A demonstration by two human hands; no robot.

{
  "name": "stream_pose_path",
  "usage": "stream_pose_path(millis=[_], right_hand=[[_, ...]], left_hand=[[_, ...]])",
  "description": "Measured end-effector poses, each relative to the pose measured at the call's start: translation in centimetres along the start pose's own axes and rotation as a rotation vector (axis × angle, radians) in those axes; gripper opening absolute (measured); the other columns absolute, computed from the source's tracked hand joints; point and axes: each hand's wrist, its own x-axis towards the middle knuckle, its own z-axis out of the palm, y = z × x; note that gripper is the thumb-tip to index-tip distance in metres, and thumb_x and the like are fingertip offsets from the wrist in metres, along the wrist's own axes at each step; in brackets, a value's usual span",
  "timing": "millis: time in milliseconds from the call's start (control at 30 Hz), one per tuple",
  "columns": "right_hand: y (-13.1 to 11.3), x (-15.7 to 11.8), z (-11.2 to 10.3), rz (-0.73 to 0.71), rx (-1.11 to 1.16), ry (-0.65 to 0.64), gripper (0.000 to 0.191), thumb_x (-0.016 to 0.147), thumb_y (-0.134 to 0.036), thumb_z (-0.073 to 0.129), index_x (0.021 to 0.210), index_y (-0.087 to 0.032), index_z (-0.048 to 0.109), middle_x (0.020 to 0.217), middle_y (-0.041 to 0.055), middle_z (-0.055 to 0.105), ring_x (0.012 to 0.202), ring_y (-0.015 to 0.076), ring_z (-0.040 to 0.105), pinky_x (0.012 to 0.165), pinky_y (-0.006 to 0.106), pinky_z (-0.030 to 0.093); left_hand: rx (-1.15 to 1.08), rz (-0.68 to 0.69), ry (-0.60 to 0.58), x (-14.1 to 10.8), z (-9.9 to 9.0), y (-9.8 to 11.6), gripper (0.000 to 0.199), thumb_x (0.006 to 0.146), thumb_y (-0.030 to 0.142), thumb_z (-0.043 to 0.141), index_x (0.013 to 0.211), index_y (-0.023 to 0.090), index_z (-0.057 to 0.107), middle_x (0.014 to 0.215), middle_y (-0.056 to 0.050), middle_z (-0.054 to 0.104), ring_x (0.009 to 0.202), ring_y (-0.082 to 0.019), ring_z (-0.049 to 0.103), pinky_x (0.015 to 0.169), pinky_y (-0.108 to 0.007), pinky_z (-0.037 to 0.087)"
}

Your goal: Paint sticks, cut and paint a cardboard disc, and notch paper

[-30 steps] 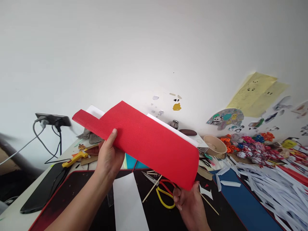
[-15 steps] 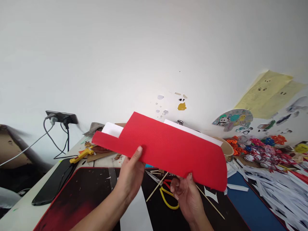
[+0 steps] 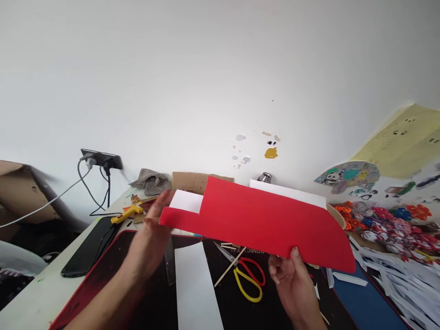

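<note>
A large red ribbed sheet (image 3: 261, 220), cut with a narrow strip at its left end, is held up over the dark mat. White paper (image 3: 186, 200) shows behind that strip and along the sheet's upper edge. My right hand (image 3: 292, 279) pinches the lower edge, thumb in front and fingers behind. My left hand (image 3: 151, 238) is at the strip's left end, blurred, its fingers partly behind the white paper; whether it grips is unclear. Below lie scissors (image 3: 245, 275) with one yellow and one red handle, and a thin wooden stick (image 3: 229, 268) crossing them.
A white paper strip (image 3: 197, 284) and a ruler (image 3: 169, 263) lie on the mat. At the left are a phone (image 3: 90, 247), a yellow glue gun (image 3: 127, 213) and cables. Paper scraps (image 3: 402, 284) and colourful craft pieces (image 3: 385, 217) are at the right.
My left hand has moved from the sheet's lower middle to its left end. The sheet and my right hand sit farther right and slightly lower in view; the camera view has shifted.
</note>
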Motion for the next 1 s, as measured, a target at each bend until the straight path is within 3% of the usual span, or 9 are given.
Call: stream_pose_path(millis=[67,100,233,333,467,600,867,1000], right_hand=[[-0.4,0.0,-0.2,-0.011,-0.001,0.018,0.058,0.069,-0.067,0.101,0.106,-0.029,0.075,0.073,-0.0021,0.070,0.050,0.0159,0.059,0.040,0.024,0.040],[-0.7,0.0,-0.3,-0.017,-0.009,0.018,0.059,0.068,-0.065,0.102,0.108,-0.030,0.075,0.075,-0.0021,0.071,0.050,0.0161,0.059,0.040,0.024,0.040],[-1.2,-0.1,-0.2,-0.063,-0.044,0.007,0.058,0.072,-0.065,0.099,0.114,-0.032,0.077,0.072,-0.0024,0.069,0.049,0.0164,0.059,0.039,0.025,0.041],[-1.2,-0.2,-0.3,-0.075,-0.063,-0.007,0.053,0.077,-0.066,0.096,0.114,-0.032,0.077,0.073,-0.0016,0.070,0.048,0.0164,0.058,0.038,0.026,0.042],[-1.1,-0.2,-0.4,-0.077,-0.097,-0.034,0.050,0.082,-0.066,0.092,0.115,-0.032,0.078,0.070,-0.0008,0.069,0.048,0.0175,0.058,0.039,0.027,0.043],[-0.9,0.0,-0.6,-0.078,-0.102,-0.027,0.051,0.081,-0.065,0.094,0.115,-0.031,0.078,0.069,-0.0007,0.067,0.048,0.0177,0.059,0.038,0.025,0.042],[-0.9,-0.2,-0.3,-0.080,-0.091,-0.034,0.047,0.083,-0.065,0.093,0.112,-0.031,0.079,0.069,-0.0001,0.067,0.050,0.0176,0.058,0.038,0.025,0.042],[-1.3,-0.4,0.4,-0.100,-0.062,-0.005,0.045,0.083,-0.062,0.095,0.112,-0.032,0.078,0.073,-0.0015,0.068,0.049,0.0154,0.054,0.038,0.026,0.043]], left_hand=[[0.175,0.179,0.067,0.6,-1.7,2.3,0.076,0.067,0.070,0.098,0.128,0.029,0.082,0.146,-0.009,0.075,0.140,-0.038,0.064,0.110,-0.039,0.058],[0.316,0.204,0.069,0.8,-2.4,3.4,0.068,0.073,0.065,0.097,0.127,0.026,0.083,0.142,-0.012,0.077,0.138,-0.038,0.064,0.108,-0.037,0.057],[0.677,0.051,-0.054,0.8,-3.6,6.2,0.041,0.075,0.056,0.097,0.103,0.027,0.089,0.120,-0.013,0.083,0.123,-0.040,0.068,0.087,-0.031,0.060],[0.774,0.066,-0.158,0.6,-3.4,7.2,0.032,0.075,0.056,0.095,0.090,0.029,0.089,0.103,-0.011,0.083,0.104,-0.036,0.070,0.080,-0.030,0.059],[0.871,0.128,-0.248,0.4,-3.3,7.7,0.031,0.077,0.058,0.092,0.083,0.028,0.088,0.095,-0.011,0.081,0.091,-0.033,0.069,0.074,-0.031,0.057],[0.916,0.091,-0.244,0.2,-3.6,7.4,0.030,0.082,0.058,0.087,0.078,0.028,0.083,0.082,-0.008,0.078,0.082,-0.030,0.067,0.072,-0.033,0.054],[0.903,0.176,-0.145,0.0,-2.5,6.9,0.033,0.084,0.059,0.085,0.076,0.028,0.081,0.088,-0.008,0.081,0.085,-0.030,0.067,0.078,-0.035,0.053],[0.912,0.148,-0.211,0.1,-2.5,7.0,0.034,0.084,0.062,0.085,0.088,0.028,0.084,0.095,-0.008,0.081,0.091,-0.031,0.068,0.080,-0.035,0.054]])
